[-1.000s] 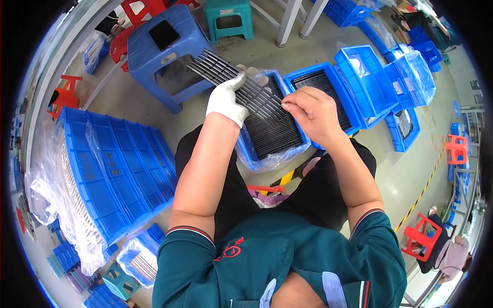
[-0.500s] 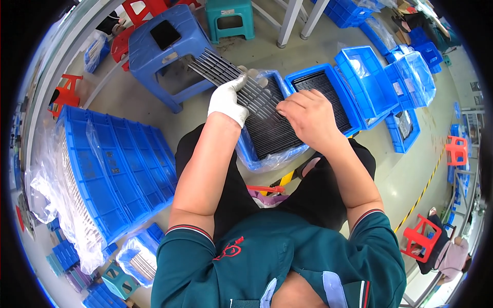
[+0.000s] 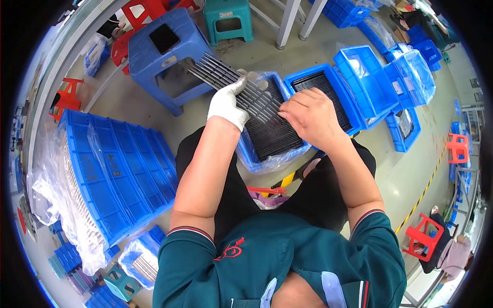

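My left hand (image 3: pixel 227 107), in a white glove, grips a fanned row of thin dark grey metal rods (image 3: pixel 215 72) from the side, its fingers mostly hidden beneath them. The rods slant from the upper left down toward my right hand. My bare right hand (image 3: pixel 314 117) is closed, thumb and fingertips pinched at the lower right end of the row, seemingly on a rod; the exact contact is too small to see. Directly under the rods stands a blue bin (image 3: pixel 247 157) lined with clear plastic, and many similar dark rods (image 3: pixel 272 145) lie side by side in it.
A second blue bin (image 3: pixel 354 119) of dark rods stands just right of the first. Beyond it are stacked blue bins (image 3: pixel 377 105). A blue stool (image 3: pixel 141 56) carrying a black flat device (image 3: pixel 164 38) stands ahead left. A tall blue bin stack (image 3: pixel 113 169) is at my left.
The row of rods and both hands stay almost in place, with my right fingertips shifted very slightly at the rod ends. Otherwise the whole view has moved a little.
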Tool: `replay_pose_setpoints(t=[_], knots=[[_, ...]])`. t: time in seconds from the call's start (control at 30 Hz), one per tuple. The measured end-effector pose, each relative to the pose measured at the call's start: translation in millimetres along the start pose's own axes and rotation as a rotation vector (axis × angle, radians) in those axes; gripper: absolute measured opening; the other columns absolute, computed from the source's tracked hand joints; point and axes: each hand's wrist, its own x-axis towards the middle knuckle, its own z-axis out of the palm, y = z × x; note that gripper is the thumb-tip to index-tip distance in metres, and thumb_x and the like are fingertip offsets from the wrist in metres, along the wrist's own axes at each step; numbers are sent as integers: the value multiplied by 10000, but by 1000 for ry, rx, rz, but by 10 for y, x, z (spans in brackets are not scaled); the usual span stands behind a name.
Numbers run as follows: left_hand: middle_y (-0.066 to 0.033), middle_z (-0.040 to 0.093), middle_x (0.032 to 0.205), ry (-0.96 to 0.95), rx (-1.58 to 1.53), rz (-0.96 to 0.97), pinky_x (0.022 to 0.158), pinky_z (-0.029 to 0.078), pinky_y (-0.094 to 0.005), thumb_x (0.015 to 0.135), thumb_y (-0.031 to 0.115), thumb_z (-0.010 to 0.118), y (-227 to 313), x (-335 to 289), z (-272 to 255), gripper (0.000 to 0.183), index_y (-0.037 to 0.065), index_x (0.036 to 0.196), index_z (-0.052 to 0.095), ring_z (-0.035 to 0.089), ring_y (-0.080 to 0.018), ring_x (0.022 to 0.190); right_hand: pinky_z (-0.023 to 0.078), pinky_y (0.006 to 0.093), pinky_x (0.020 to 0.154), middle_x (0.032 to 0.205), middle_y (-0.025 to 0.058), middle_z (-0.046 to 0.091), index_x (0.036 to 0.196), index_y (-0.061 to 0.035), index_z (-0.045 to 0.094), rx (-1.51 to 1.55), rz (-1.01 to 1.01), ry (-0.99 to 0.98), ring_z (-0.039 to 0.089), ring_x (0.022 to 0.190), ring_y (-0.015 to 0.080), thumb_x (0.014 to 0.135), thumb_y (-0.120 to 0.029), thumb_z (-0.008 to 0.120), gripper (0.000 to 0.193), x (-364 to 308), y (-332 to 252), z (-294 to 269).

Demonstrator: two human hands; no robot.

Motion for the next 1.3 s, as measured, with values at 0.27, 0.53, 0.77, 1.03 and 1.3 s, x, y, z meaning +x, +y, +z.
replay_pose_setpoints(t=[0.27, 0.53, 0.77, 1.03, 1.3], knots=[[-135, 609, 969, 27, -23, -22, 732, 554, -558, 927, 70, 512, 14, -7, 7, 102, 78, 1009, 572, 655, -366, 856, 456, 344, 637, 731, 52, 611, 774, -74, 646, 64, 17, 17, 596, 691, 230, 711, -80, 709, 90, 8, -32, 25], [-157, 612, 1105, 35, 1, -5, 832, 513, -607, 941, 79, 482, 39, 29, -11, 122, 76, 1033, 561, 610, -419, 1001, 460, 359, 583, 663, 58, 588, 764, -75, 655, 243, 185, 108, 582, 630, 262, 732, -95, 695, 55, 7, -8, 74], [-154, 612, 1107, -9, -13, -5, 830, 504, -626, 943, 80, 474, 32, 23, -19, 123, 73, 1034, 556, 609, -429, 993, 466, 354, 608, 694, 60, 590, 779, -71, 654, 197, 115, 37, 586, 659, 259, 728, -76, 689, 62, 21, -26, 72], [-156, 615, 1110, -47, -37, 7, 846, 492, -632, 941, 85, 474, 25, 58, -31, 127, 72, 1032, 560, 609, -433, 988, 479, 349, 597, 714, 57, 609, 781, -76, 657, 264, 224, 143, 602, 670, 253, 752, -94, 693, 50, 51, -27, -7], [-158, 610, 1097, -79, -56, 14, 873, 480, -619, 942, 105, 477, 44, 47, -22, 137, 69, 1048, 556, 585, -429, 1040, 455, 300, 581, 722, 71, 590, 819, -32, 655, 395, 278, 73, 579, 652, 203, 769, -39, 691, 62, 23, -31, 60]])
